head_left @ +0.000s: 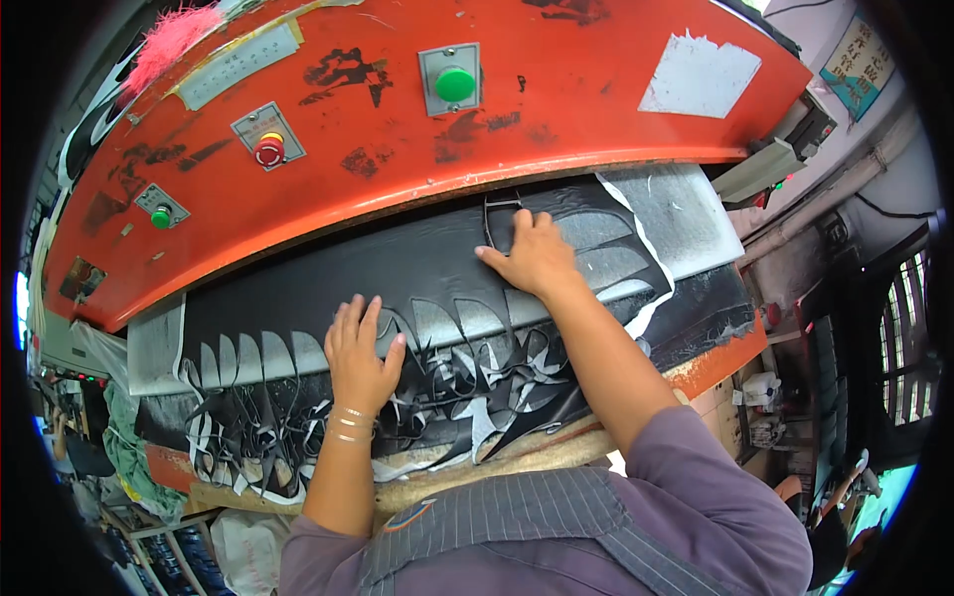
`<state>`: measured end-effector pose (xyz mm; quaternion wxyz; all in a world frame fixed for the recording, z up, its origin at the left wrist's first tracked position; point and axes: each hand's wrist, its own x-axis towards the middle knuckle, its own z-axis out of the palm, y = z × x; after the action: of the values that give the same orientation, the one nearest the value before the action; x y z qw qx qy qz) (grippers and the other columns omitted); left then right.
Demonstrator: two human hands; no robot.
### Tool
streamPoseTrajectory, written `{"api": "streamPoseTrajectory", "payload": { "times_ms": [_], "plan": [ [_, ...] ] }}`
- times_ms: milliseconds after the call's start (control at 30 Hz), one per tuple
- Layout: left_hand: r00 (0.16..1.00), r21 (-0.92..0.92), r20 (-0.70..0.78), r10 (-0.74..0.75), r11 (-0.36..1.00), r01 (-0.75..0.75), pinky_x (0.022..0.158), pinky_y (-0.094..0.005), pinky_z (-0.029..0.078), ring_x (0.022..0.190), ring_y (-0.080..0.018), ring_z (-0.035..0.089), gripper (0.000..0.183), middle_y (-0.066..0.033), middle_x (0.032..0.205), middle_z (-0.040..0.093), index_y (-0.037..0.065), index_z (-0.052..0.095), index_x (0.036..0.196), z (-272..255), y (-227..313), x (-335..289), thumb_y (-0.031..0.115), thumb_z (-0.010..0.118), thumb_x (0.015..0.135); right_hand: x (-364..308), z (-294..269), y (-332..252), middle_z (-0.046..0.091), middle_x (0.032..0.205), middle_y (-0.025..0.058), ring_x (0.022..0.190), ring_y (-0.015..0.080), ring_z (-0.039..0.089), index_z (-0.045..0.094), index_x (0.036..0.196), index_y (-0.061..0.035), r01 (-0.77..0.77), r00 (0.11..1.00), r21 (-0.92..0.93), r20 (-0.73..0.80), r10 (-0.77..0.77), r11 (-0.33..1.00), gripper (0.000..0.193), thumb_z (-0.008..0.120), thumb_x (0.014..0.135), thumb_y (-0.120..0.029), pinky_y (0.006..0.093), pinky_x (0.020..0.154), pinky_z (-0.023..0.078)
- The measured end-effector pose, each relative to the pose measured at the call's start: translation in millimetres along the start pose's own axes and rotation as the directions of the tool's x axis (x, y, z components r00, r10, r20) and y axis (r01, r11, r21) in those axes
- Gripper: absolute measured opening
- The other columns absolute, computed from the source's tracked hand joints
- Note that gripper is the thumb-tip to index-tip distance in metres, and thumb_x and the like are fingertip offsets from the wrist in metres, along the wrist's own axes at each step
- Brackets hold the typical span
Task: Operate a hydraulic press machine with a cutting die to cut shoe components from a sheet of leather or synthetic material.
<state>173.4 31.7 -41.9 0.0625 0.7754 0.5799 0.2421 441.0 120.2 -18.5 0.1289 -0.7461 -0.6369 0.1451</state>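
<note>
A black sheet of material [417,268] lies on the bed of an orange press [556,99], with rows of curved pointed shapes cut out of its near part. My left hand [360,353] rests flat on the cut area, fingers spread. My right hand [532,255] reaches further in and presses on a thin black metal cutting die [494,217] standing on the uncut sheet, just under the press head's edge. Bangles ring my left wrist.
The press head carries a green button [455,83], a red button [268,150] and a small green one [161,216]. Loose black offcuts [467,392] hang over the near edge. Green cloth [124,447] and clutter lie at the left, shelves and boxes at the right.
</note>
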Motion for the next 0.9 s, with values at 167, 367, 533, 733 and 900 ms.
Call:
{"api": "streamPoseTrajectory", "payload": {
  "times_ms": [167, 367, 533, 733, 900],
  "plan": [
    [0.831, 0.097, 0.552, -0.060, 0.995, 0.008, 0.111, -0.0644, 0.005, 0.144, -0.0457, 0.004, 0.078, -0.0303, 0.154, 0.008, 0.004, 0.035, 0.144, -11.3, 5.5, -69.0, 0.048, 0.059, 0.084, 28.0, 9.9, 61.9, 0.050, 0.117, 0.0269, 0.108, 0.0383, 0.053, 0.050, 0.112, 0.0023, -0.130, 0.977, 0.680, 0.212, -0.023, 0.722, 0.057, 0.068, 0.073, -0.035, 0.0423, 0.092, 0.047],
    [0.948, -0.165, 0.319, -0.008, 0.984, 0.064, 0.096, -0.0424, 0.044, 0.109, -0.0359, 0.058, 0.044, -0.0213, 0.120, 0.061, 0.000, 0.061, 0.116, -73.3, -5.8, -29.2, 0.025, 0.070, 0.081, 5.1, -22.2, -40.4, 0.047, 0.120, 0.0321, 0.106, 0.0445, 0.055, 0.044, 0.119, 0.0043, -0.003, 0.974, 0.411, 0.208, -0.090, 0.912, 0.063, 0.067, 0.075, -0.034, 0.0433, 0.091, 0.047],
    [0.973, -0.536, 0.200, -0.117, 0.818, 0.208, 0.075, -0.0278, 0.046, 0.075, -0.0148, 0.056, 0.058, -0.0191, 0.132, 0.056, 0.000, 0.040, 0.138, 6.5, 6.1, 73.4, 0.016, 0.061, 0.087, -13.8, 10.9, -42.4, 0.048, 0.123, 0.0292, 0.113, 0.0417, 0.051, 0.037, 0.131, 0.0038, 0.011, 0.991, 0.200, 0.131, -0.038, 0.980, 0.080, 0.073, 0.076, -0.041, 0.0482, 0.095, 0.044],
    [0.976, -0.268, 0.192, 0.104, 0.962, -0.050, 0.117, -0.0429, 0.014, 0.067, -0.0165, 0.060, 0.081, -0.0120, 0.138, 0.053, -0.004, 0.017, 0.148, 71.4, 9.2, 85.7, 0.015, 0.055, 0.079, -47.0, 48.9, 17.0, 0.058, 0.127, 0.0169, 0.120, 0.0321, 0.051, 0.021, 0.143, 0.0087, 0.438, 0.890, 0.125, -0.202, -0.410, 0.890, 0.104, 0.078, 0.070, -0.039, 0.0474, 0.105, 0.032],
    [0.974, -0.304, 0.199, 0.104, 0.952, -0.039, 0.116, -0.0432, 0.017, 0.061, -0.0177, 0.060, 0.080, -0.0121, 0.135, 0.055, -0.005, 0.021, 0.147, 56.5, 5.3, 89.3, 0.015, 0.056, 0.077, -42.9, 46.7, 8.5, 0.057, 0.126, 0.0204, 0.120, 0.0293, 0.052, 0.022, 0.143, 0.0107, 0.479, 0.873, 0.169, -0.191, -0.448, 0.861, 0.101, 0.075, 0.072, -0.037, 0.0442, 0.107, 0.032]
  ]
}}
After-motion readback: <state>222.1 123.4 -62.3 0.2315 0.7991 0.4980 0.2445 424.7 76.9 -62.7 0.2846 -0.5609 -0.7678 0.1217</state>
